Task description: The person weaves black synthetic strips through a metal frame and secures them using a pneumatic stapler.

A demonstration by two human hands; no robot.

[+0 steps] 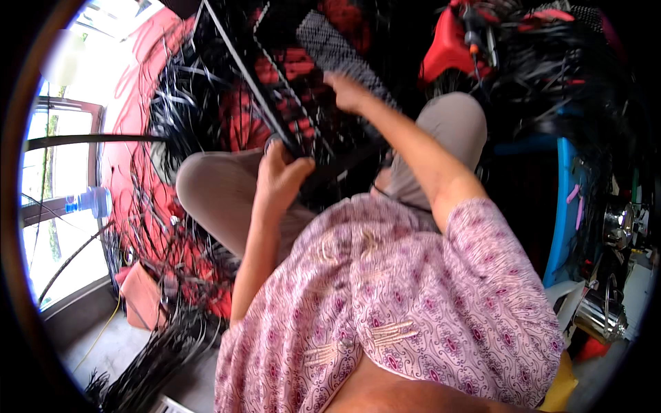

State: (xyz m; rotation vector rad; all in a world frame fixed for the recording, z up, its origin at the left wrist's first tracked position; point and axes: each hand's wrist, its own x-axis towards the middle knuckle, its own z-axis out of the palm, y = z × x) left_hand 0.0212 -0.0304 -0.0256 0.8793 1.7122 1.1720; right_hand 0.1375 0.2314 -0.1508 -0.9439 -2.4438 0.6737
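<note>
My left hand [282, 175] is closed round the near end of a long, straight dark bar [251, 77] with a pale edge. This bar slants up and away to the left, between my knees. Farther right, my right hand [348, 94] is beside a grey-and-black woven panel [334, 45], its fingers drawn together and pointing left. Motion blur hides whatever is between those fingers. A thin twisted black-and-white cord or edging [279, 69] runs between the bar and the panel. Loose black strips cross red material below my hands.
Heaps of black strips [182, 100] lie on a red sheet [131, 148] at left, near a window and a clear plastic bottle [93, 202]. A red plastic stool [441, 48] stands far right, with tangled strips beyond. At right are a blue edge [566, 206] and shiny metal pots [599, 315].
</note>
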